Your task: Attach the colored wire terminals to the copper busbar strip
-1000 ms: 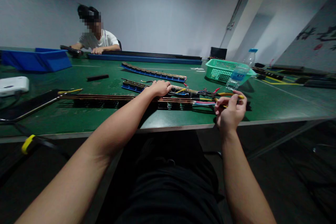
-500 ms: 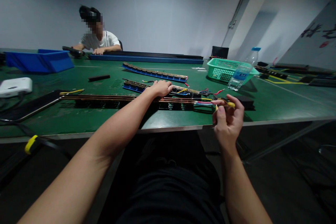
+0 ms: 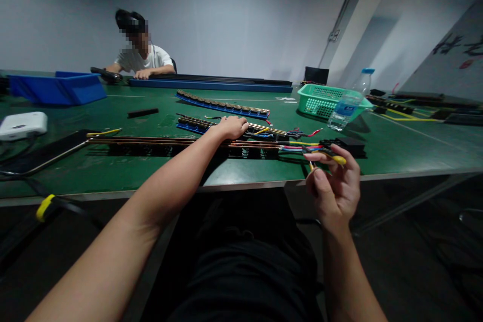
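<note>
Pliers (image 3: 339,160) with yellow handles have moved closer to the near edge of the green worktop (image 3: 249,173), gripped in the right hand (image 3: 337,190), handles spread. Their head is by coloured wires (image 3: 295,148) at the right end of a long rail (image 3: 162,140). The left hand (image 3: 232,128) lies over the rail; whether its grip is closed, I cannot tell. Beyond the pliers, a bottle (image 3: 342,111) stands against a green basket (image 3: 314,104).

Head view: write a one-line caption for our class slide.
Left hand on metal strips, right hand holding yellow-handled pliers near coloured wires.
</note>
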Action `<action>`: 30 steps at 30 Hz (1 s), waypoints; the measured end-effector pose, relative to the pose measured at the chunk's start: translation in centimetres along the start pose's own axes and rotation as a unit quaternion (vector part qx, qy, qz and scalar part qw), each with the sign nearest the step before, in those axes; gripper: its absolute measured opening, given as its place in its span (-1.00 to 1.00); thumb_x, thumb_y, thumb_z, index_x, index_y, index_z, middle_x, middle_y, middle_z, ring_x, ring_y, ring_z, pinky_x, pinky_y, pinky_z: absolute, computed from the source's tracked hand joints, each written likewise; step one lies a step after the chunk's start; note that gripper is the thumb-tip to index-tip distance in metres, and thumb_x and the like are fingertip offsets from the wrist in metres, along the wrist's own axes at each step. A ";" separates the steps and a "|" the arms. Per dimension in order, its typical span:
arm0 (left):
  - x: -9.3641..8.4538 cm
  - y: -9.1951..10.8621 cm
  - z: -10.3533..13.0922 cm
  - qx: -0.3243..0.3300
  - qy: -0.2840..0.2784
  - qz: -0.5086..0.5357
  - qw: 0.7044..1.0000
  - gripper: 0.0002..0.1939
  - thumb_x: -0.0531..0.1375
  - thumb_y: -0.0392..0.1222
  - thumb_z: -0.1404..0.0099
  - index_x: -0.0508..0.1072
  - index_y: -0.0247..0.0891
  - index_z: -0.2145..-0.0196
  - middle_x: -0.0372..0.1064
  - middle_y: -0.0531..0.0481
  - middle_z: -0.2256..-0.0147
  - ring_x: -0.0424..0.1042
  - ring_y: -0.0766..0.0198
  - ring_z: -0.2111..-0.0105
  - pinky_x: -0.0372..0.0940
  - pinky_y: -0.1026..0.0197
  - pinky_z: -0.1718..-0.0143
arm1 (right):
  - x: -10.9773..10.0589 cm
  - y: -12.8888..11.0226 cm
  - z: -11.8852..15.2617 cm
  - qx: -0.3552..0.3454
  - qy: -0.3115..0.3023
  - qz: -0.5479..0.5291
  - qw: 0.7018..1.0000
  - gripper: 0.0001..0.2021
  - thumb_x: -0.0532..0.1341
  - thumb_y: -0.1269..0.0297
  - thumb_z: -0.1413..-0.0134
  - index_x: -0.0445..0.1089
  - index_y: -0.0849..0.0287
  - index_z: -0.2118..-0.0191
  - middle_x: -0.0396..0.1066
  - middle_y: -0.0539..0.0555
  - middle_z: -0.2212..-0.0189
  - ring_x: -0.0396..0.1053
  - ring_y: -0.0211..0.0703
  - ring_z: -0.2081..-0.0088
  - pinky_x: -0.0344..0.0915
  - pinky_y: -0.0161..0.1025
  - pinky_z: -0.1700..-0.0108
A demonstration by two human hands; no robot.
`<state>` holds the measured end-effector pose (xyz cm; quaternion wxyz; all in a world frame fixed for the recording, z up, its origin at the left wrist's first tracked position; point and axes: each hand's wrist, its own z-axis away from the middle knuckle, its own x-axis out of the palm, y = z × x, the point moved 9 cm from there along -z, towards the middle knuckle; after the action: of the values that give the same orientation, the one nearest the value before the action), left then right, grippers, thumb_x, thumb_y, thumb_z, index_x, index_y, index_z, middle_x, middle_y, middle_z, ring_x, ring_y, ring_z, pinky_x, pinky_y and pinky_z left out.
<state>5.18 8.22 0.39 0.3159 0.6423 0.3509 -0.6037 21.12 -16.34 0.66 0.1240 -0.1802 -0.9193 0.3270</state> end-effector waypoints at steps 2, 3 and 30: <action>0.0 0.0 0.1 -0.002 0.000 -0.003 1.000 -0.51 -0.21 0.02 -0.53 0.35 -0.17 -0.16 0.33 -0.20 -0.17 0.31 -0.07 -0.14 0.17 -0.10 -0.13 | 0.2 0.6 -0.3 -0.002 -0.024 0.002 1.000 -0.54 0.21 0.34 -0.22 0.24 -0.12 -0.21 0.47 0.09 0.08 0.22 -0.37 0.57 0.19 -0.33 0.58; -0.1 0.0 0.1 -0.002 0.001 -0.004 1.000 -0.51 -0.21 0.02 -0.53 0.35 -0.17 -0.16 0.33 -0.20 -0.17 0.31 -0.07 -0.14 0.18 -0.10 -0.13 | 0.4 0.9 -0.4 -0.003 -0.039 0.009 0.999 -0.52 0.21 0.35 -0.22 0.23 -0.13 -0.22 0.46 0.09 0.07 0.24 -0.35 0.55 0.22 -0.32 0.54; -0.1 0.1 0.2 0.001 0.000 0.007 1.000 -0.52 -0.21 0.02 -0.53 0.36 -0.18 -0.13 0.34 -0.20 -0.16 0.30 -0.05 -0.14 0.15 -0.09 -0.14 | 1.9 2.4 -2.1 0.148 -0.165 0.012 0.975 -0.65 0.32 0.21 -0.12 0.22 0.01 0.03 0.44 -0.03 0.33 0.39 -0.27 0.37 0.35 -0.33 0.33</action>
<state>5.14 8.00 0.53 0.3196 0.6451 0.3456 -0.6019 20.75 -12.68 0.87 -0.0083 -0.1146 -0.8664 0.4859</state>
